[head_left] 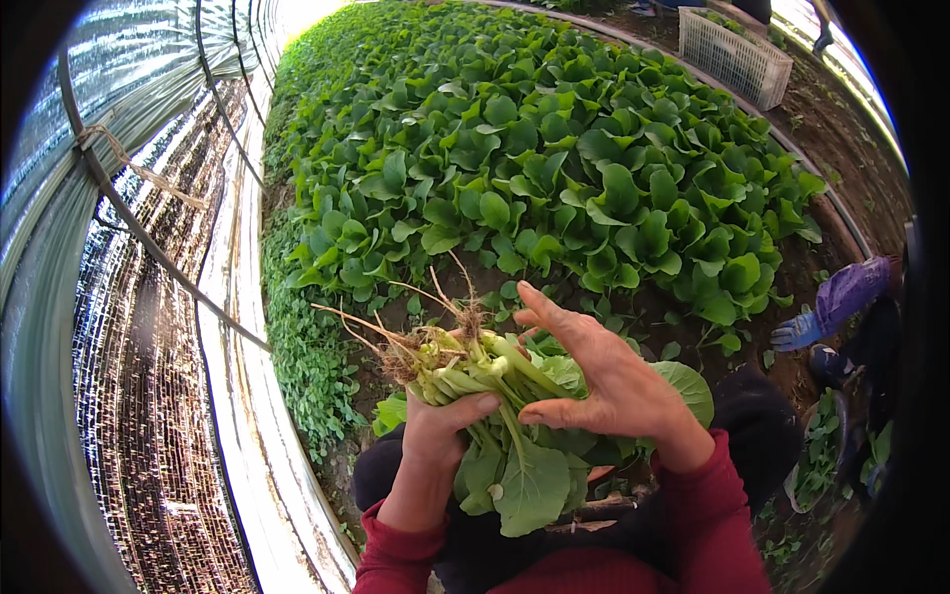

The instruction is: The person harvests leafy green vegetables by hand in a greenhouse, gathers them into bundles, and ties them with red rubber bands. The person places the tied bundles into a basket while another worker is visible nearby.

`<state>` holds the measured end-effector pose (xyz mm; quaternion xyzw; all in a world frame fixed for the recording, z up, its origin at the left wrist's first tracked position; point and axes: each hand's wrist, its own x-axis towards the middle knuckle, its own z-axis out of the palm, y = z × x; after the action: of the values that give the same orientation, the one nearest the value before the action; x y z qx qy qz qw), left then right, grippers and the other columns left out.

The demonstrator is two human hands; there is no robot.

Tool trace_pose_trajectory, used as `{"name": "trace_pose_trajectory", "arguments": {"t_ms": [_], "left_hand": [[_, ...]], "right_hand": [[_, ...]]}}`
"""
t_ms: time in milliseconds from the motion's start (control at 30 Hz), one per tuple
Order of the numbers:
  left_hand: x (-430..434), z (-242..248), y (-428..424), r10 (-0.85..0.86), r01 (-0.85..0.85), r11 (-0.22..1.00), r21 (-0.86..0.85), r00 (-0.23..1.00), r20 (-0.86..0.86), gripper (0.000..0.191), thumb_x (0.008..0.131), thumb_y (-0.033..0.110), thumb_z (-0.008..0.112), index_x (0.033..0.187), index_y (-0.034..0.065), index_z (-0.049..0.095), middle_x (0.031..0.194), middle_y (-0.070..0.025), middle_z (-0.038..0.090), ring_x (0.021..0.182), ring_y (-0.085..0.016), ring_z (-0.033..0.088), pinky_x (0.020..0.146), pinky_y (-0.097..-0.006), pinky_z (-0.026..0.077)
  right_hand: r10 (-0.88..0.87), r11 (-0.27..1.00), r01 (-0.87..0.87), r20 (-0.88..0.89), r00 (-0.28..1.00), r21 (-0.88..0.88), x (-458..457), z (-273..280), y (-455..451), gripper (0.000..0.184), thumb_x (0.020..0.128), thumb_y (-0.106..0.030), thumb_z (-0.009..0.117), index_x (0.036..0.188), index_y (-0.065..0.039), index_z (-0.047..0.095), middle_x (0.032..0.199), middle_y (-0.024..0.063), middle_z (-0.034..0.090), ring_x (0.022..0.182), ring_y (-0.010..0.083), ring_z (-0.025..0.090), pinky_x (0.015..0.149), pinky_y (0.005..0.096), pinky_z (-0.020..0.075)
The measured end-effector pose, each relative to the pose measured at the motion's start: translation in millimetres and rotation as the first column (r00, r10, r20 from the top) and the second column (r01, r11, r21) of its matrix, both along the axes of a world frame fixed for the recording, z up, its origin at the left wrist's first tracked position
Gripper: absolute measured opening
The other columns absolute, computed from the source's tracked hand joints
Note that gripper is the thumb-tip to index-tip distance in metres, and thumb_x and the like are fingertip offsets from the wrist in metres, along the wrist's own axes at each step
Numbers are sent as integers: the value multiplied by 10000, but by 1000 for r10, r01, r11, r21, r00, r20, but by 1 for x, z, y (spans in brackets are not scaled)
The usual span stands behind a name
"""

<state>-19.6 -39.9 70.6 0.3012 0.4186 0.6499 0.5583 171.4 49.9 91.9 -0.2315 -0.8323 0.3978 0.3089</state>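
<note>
A bunch of uprooted leafy greens (512, 371) is gripped in my left hand (444, 427), its thumb across the pale stems. The soil-caked roots (438, 338) point up and away from me, to the left, while broad leaves (531, 479) hang over my lap. My right hand (605, 367) is beside the bunch with thumb and fingers spread apart. Its fingers pass partly behind the stems, and whether they touch them is hard to tell. Past my hands, a dense bed of green leafy plants (534, 148) grows in dark soil.
At left curves the plastic greenhouse wall (44, 297) with metal hoops (163, 252). A white plastic crate (735, 56) stands at far right beyond a bed-edge strip (809, 160). Another person's blue-gloved hand (795, 332) reaches in at right, above a container of greens (820, 449).
</note>
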Motion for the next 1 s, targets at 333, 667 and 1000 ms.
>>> {"name": "trace_pose_trajectory", "arguments": {"t_ms": [333,667,1000], "left_hand": [[0,-6,6,133,-7,975,222,821,-556,763,634,60,864,1314,-31,527,1262,-155,611,1158,-241,603,1015,-397,483],[-13,-28,-4,-2,-4,999,-33,981,-195,818,639,55,851,1359,-51,477,1312,-167,583,1183,-255,586,1046,-404,447],[-88,-56,-50,-146,75,866,-495,984,-105,1066,702,310,885,1526,6,281,1465,-179,462,1354,-244,455,1118,-368,361]], "right_hand": [[252,820,-360,-284,925,-445,-44,-57,-2,989,679,-261,852,1485,-6,339,1323,179,561,1187,259,558,1028,356,436],[63,655,-317,-369,927,-685,-63,-87,-36,606,690,-162,866,1222,-27,610,1129,58,668,1015,148,626,903,321,511],[-61,36,-430,-432,900,-902,-70,-189,-66,512,759,-107,818,1215,6,614,1143,51,660,1019,141,621,922,315,501]]}}
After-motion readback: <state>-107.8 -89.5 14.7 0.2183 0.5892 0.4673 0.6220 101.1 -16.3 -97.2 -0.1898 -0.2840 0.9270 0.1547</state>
